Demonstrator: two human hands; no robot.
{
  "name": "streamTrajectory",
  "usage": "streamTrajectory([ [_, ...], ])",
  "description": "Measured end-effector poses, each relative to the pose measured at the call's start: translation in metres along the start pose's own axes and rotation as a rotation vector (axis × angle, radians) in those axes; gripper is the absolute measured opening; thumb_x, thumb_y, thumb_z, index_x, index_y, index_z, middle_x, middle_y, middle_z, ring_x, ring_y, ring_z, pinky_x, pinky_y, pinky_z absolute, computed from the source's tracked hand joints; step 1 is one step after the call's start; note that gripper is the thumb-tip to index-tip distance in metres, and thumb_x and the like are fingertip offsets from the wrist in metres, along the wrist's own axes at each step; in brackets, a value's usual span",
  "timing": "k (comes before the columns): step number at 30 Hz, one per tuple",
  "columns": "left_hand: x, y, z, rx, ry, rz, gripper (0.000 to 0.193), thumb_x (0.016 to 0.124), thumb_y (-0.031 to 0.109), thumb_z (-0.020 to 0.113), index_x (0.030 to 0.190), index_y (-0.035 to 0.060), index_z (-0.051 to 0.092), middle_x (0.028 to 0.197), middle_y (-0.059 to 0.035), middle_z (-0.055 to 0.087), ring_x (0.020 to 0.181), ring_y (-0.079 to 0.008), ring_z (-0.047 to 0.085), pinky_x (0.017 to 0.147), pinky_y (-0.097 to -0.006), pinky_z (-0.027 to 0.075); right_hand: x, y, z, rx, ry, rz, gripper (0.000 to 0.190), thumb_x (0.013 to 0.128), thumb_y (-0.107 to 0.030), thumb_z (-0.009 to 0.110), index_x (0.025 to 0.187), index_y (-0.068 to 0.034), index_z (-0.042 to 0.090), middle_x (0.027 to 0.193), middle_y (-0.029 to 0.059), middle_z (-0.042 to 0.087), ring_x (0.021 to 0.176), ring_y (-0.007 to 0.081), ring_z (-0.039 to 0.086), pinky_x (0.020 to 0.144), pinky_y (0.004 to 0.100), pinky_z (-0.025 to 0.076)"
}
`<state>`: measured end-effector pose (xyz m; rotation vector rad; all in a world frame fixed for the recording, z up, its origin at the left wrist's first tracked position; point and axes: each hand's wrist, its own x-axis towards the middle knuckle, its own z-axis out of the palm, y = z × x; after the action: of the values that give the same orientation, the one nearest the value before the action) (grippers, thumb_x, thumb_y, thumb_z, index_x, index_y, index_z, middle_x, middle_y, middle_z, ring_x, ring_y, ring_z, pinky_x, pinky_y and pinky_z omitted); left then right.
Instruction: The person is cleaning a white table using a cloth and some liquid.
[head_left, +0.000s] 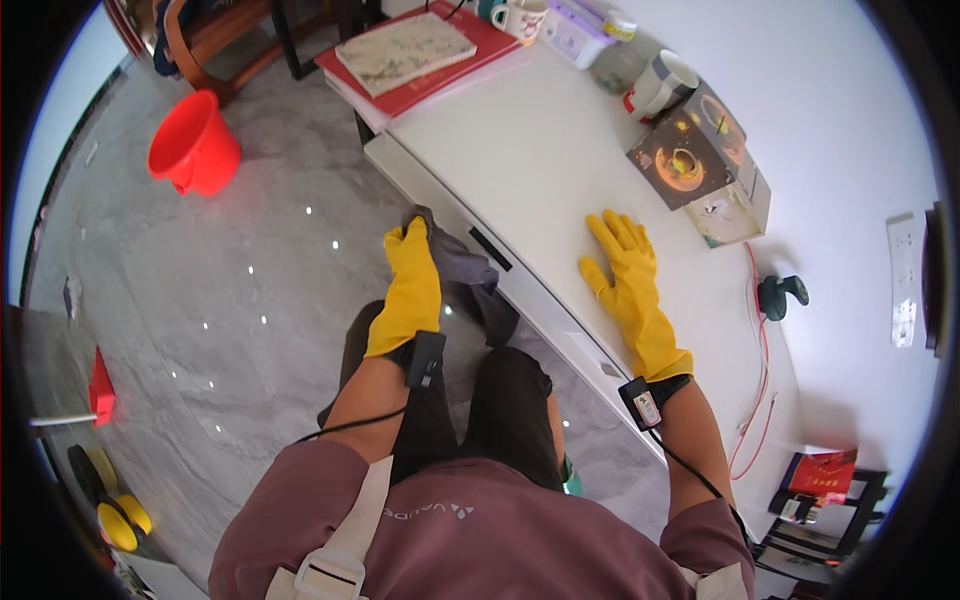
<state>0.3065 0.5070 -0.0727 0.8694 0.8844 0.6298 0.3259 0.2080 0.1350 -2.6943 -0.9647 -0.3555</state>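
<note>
My left hand (409, 281), in a yellow rubber glove, grips a dark grey cloth (459, 255) beside the front of a white desk (517, 165). The cloth hangs down along the drawer front (442, 199), near a black recessed handle (490, 249). On the desktop rests my right hand (626, 281), also in a yellow glove, palm down with the fingers and thumb spread. It holds nothing. A box with a moon print (679, 161) stands just beyond its fingertips.
A red bucket (196, 146) stands on the grey tiled floor (262, 300). Along the desk's back are a notebook (405, 52) on a red folder, a mug (521, 19), a glass jar (621, 67) and a larger mug (661, 84). A red cable (763, 345) runs over the desktop.
</note>
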Motion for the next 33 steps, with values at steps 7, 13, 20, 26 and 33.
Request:
streamTrajectory([
  [7, -0.065, 0.203, 0.053, -0.157, -0.362, 0.265, 0.024, 0.098, 0.018, 0.071, 0.113, 0.0018, 0.061, 0.103, -0.0057, 0.069, 0.086, -0.0134, 0.066, 0.076, -0.027, 0.055, -0.002, 0.0, -0.003, 0.003, -0.005, 0.024, 0.058, 0.094, -0.038, 0.066, 0.145, -0.014, 0.056, 0.149, 0.0188, 0.053, 0.14, 0.0413, 0.045, 0.122, 0.0553, 0.025],
  [13, -0.12, 0.339, 0.137, -0.354, -0.81, 0.284, 0.035, 0.101, 0.023, 0.069, 0.128, 0.0026, 0.06, 0.12, -0.0092, 0.07, 0.1, -0.0203, 0.069, 0.089, -0.0329, 0.057, -0.004, -0.005, -0.006, 0.011, 0.006, 0.03, 0.057, 0.094, -0.039, 0.066, 0.145, -0.015, 0.056, 0.149, 0.0178, 0.054, 0.14, 0.0413, 0.046, 0.122, 0.0558, 0.026],
  [20, -0.103, 0.399, 0.224, -0.397, -1.015, 0.914, 0.035, 0.108, 0.021, 0.056, 0.135, -0.0004, 0.06, 0.131, -0.0094, 0.067, 0.121, -0.0178, 0.061, 0.104, -0.0287, 0.048, -0.003, -0.001, -0.006, 0.014, 0.001, 0.023, 0.058, 0.094, -0.039, 0.065, 0.145, -0.014, 0.057, 0.149, 0.0181, 0.054, 0.14, 0.0415, 0.046, 0.122, 0.0564, 0.027],
  [26, -0.052, 0.317, 0.194, -0.062, -0.914, 0.552, 0.025, 0.097, 0.024, 0.071, 0.11, 0.0031, 0.064, 0.103, -0.0086, 0.068, 0.094, -0.0162, 0.067, 0.082, -0.0294, 0.053, -0.006, 0.001, -0.005, 0.024, 0.005, 0.022, 0.058, 0.094, -0.038, 0.064, 0.146, -0.013, 0.056, 0.149, 0.0198, 0.054, 0.14, 0.0436, 0.046, 0.121, 0.0571, 0.027],
  [33, 0.011, 0.218, 0.11, 1.067, -0.503, 0.961, 0.034, 0.084, 0.03, 0.072, 0.103, 0.0017, 0.07, 0.102, -0.0244, 0.073, 0.1, -0.0437, 0.068, 0.088, -0.0493, 0.053, -0.005, 0.0, -0.005, 0.018, -0.011, 0.026, 0.058, 0.095, -0.041, 0.063, 0.146, -0.014, 0.056, 0.152, 0.0173, 0.052, 0.142, 0.0409, 0.045, 0.122, 0.0555, 0.027],
])
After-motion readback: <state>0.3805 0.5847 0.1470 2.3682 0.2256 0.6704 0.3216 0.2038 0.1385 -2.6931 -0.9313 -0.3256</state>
